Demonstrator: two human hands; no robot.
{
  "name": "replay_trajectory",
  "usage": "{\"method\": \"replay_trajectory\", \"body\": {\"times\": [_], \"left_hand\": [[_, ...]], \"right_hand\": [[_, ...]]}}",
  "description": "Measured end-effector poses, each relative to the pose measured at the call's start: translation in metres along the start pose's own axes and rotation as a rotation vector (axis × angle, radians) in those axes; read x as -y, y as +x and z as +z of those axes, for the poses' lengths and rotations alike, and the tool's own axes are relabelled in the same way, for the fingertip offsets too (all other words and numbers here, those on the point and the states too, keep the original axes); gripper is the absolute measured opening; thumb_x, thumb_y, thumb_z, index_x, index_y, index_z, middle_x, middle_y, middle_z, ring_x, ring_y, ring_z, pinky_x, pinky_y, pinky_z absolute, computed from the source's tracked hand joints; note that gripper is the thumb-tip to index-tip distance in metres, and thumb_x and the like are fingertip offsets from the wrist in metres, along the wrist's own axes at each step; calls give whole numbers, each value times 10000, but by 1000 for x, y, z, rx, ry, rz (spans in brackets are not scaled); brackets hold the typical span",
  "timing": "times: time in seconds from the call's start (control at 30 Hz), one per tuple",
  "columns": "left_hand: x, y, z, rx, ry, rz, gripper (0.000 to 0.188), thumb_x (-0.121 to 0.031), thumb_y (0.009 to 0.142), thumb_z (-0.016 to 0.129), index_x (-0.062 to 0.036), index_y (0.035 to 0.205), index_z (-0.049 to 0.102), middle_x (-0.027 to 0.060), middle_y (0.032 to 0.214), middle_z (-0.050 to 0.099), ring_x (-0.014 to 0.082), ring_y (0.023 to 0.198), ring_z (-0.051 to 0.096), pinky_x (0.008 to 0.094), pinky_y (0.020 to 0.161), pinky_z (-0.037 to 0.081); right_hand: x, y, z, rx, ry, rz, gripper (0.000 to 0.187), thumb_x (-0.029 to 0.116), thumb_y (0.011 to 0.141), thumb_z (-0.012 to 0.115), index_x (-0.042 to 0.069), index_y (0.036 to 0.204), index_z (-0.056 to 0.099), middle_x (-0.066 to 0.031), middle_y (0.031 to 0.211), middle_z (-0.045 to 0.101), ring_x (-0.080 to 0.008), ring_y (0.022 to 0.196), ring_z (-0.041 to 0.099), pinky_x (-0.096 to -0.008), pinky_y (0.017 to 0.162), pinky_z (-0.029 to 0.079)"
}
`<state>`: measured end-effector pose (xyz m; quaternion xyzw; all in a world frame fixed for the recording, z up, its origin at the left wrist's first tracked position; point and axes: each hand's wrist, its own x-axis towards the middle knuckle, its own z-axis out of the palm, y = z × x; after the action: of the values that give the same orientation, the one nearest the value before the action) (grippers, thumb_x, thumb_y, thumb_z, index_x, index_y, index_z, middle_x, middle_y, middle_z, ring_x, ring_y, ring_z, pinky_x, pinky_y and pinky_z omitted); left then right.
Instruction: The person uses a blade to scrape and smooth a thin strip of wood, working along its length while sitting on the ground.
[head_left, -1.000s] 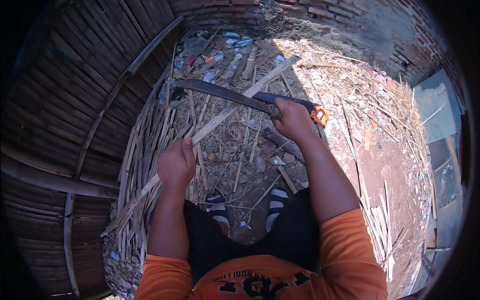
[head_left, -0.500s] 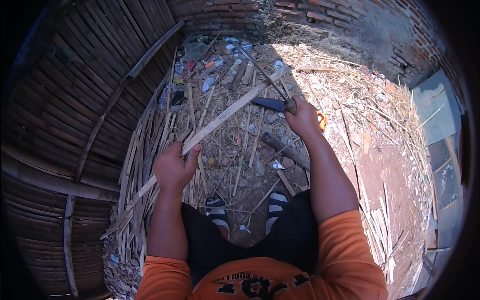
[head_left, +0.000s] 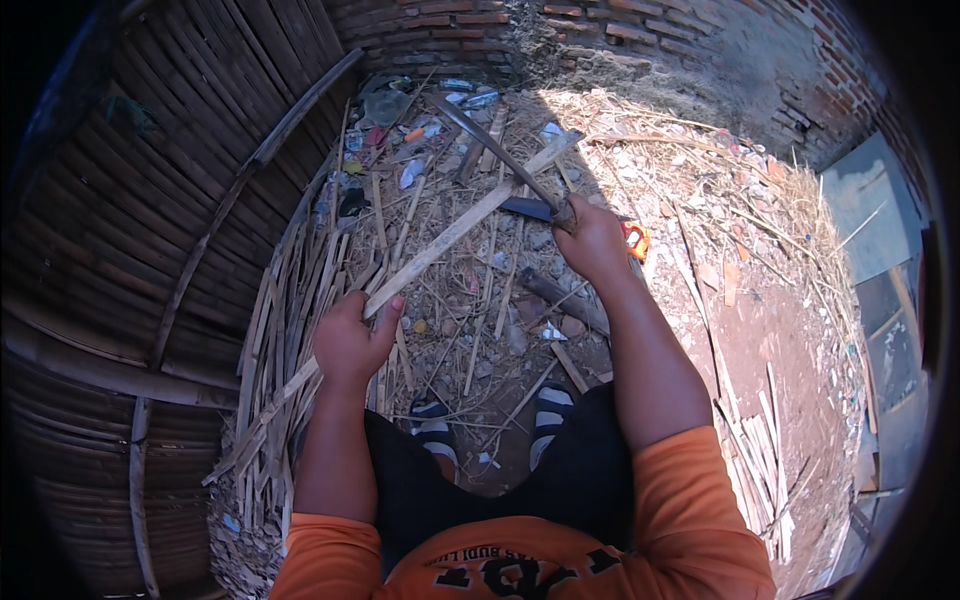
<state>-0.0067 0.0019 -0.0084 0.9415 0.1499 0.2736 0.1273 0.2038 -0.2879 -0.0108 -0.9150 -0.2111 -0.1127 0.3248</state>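
Observation:
My left hand (head_left: 352, 345) is closed around a long, pale wooden strip (head_left: 450, 237), its thumb lying along the top. The strip slants from lower left up to the far right. In my right hand (head_left: 592, 240) is the handle of a machete (head_left: 490, 143) with a long, narrow blade. That blade crosses over the strip towards its far end, apparently touching it. Beneath my right hand lies a handsaw (head_left: 636, 240) with an orange handle; its dark blade shows on the other side, and my hand hides the middle.
Many loose wooden strips (head_left: 262, 350) lie along the slatted wall (head_left: 215, 130) on the left. A dark piece of wood (head_left: 562, 298) rests before my feet. Litter and straw cover the ground up to the brick wall (head_left: 650, 35); grey panels (head_left: 866, 215) stand right.
My right hand has come slightly nearer and to the left, bringing the machete's blade lower over the strip. My left hand keeps its grip on the strip, nearly in place.

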Motion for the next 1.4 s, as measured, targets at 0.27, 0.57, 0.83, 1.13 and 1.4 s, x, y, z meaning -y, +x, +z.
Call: {"method": "replay_trajectory", "body": {"times": [0.27,0.57,0.83,1.13,1.4], "left_hand": [[1,4,-13,18,-51,-48,430,-439,938,696,-19,849,683,211,717,640,425,684,652,494,618,482],[21,-3,-5,13,-109,-43,392,-378,968,638,-29,789,626,207,686,614,449,651,625,529,578,458],[29,-5,-2,76,-48,-127,407,-404,998,607,-27,850,650,229,756,655,465,718,651,547,626,476],[-9,-7,3,71,-67,41,408,-407,976,682,-4,1036,674,224,845,680,433,776,672,506,686,511],[-6,-6,-11,407,-118,-69,470,-482,945,721,-27,1055,677,157,882,708,332,821,702,448,714,534]], "right_hand": [[-19,4,6,1,54,42,244,181,830,726,84,1042,653,-197,926,723,-429,902,701,-537,794,548],[16,-5,22,67,-103,-325,211,177,827,724,79,981,619,-173,907,713,-421,899,697,-548,774,537],[-47,7,10,-218,193,236,363,265,876,760,20,1133,684,-179,915,753,-348,860,735,-437,828,557],[31,-6,17,133,1071,346,310,255,894,827,78,1081,655,-3,781,629,-72,633,565,-251,574,436],[60,-7,-3,10,1565,305,235,141,907,778,73,1043,598,-113,1154,733,-93,639,547,-270,583,467]]}}
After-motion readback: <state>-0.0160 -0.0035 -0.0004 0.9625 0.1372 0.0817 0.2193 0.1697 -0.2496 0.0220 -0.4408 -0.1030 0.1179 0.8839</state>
